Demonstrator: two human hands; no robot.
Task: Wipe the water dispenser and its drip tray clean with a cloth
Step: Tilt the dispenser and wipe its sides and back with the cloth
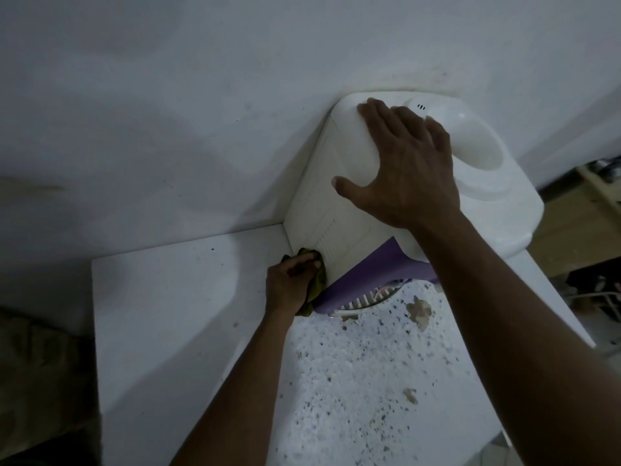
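Starting at the left, the cloth (318,275) is working right down where the side panel of the water dispenser (336,196) is meeting the white counter (161,314). I judge it is risking picking up grit from that surface and smearing it back across the pale plastic. Being bunched so small, it is also covering only a narrow strip, so the ribbed vents just above could be getting skipped. Pushing sideways this low may be nudging the whole unit rightward. Further right, the drip tray (363,301) is sitting under the purple front, probably loose, and a careless sweep could be knocking it out among the brown flakes (420,311) lying just beside it on the speckled top.

The left hand (289,287) is reaching in low from the near side with the forearm angled up towards the dispenser's near-left bottom corner. Its fingers are curling tightly round the olive-green cloth and pressing the wad against the side panel. The right hand (410,169) is coming in higher from the right and lying palm-down on the dispenser's top, beside the round bottle well. Its fingers are spreading out straight, its thumb is splaying towards the left edge, and it is gripping nothing, seemingly bracing the unit.
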